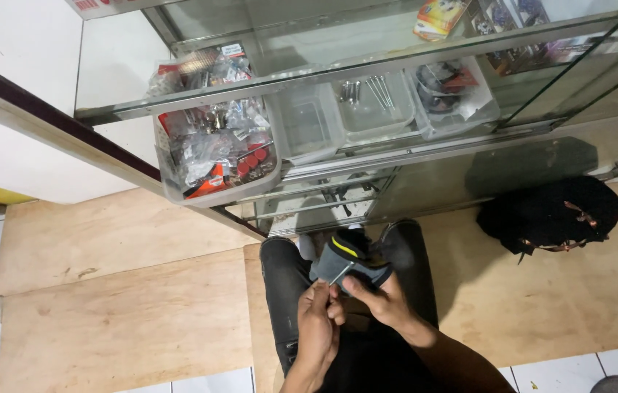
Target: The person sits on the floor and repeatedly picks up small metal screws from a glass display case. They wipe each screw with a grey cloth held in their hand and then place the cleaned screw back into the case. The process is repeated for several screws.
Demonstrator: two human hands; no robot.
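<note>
Drill [352, 258]: gripped in my right hand [382, 298]; left hand [317, 320] pinching its bit [338, 274], which could slip loose.

Glass cabinet [367, 109] ahead (plywood floor [119, 306] open)

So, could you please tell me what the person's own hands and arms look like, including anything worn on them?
Both the left hand and the right hand are bare: no gloves, and no rings or watch that I can make out. Both forearms show no sleeves, as far as they are in view.
</note>
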